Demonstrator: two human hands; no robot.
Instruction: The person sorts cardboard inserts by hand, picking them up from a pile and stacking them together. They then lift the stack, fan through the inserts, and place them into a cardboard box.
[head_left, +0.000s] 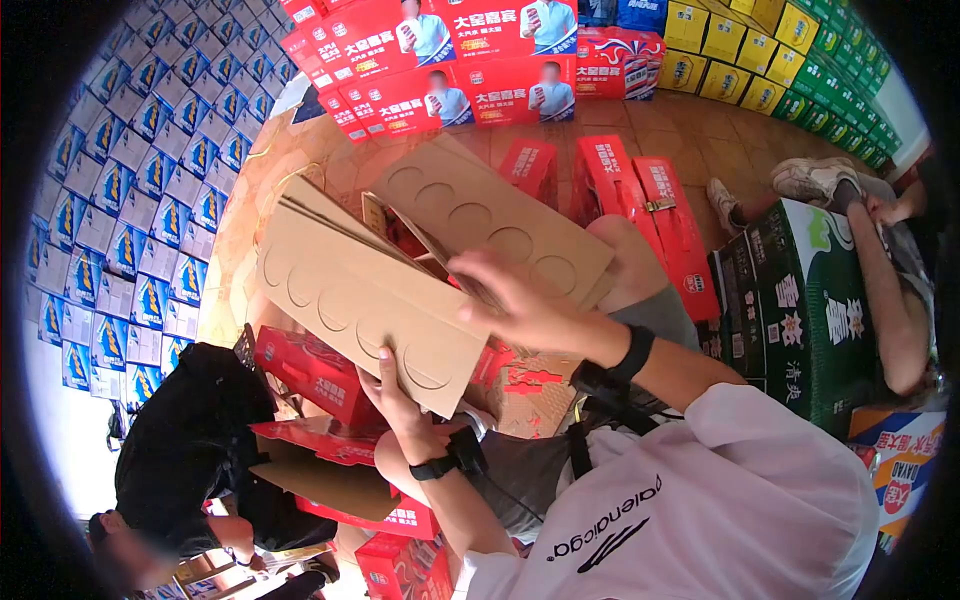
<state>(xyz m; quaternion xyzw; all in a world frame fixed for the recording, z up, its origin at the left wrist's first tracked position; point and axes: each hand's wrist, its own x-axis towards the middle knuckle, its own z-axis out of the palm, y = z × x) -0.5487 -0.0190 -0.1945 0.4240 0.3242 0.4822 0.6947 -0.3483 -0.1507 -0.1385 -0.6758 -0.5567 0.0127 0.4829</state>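
Note:
In the head view, a brown cardboard insert (345, 290) with a row of round cut lines slants across the middle. My left hand (395, 395) grips its near end, thumb on top and fingers underneath. My right hand (530, 310), thumb and fingers apart, touches its near right edge. A second cardboard piece (490, 220) with similar circles leans beside it, making a V with a gap between. Several layers show along the first piece's far edge. Below my right hand lies a brown surface with red print (535, 380), partly hidden.
Red drink cartons (500, 100) are stacked at the back, with more red boxes (650, 205) on the tiled floor. Blue-and-white cartons (130, 250) line the left. A person in black (200, 430) bends at lower left. Another person's arm (885, 290) rests by green boxes (810, 310).

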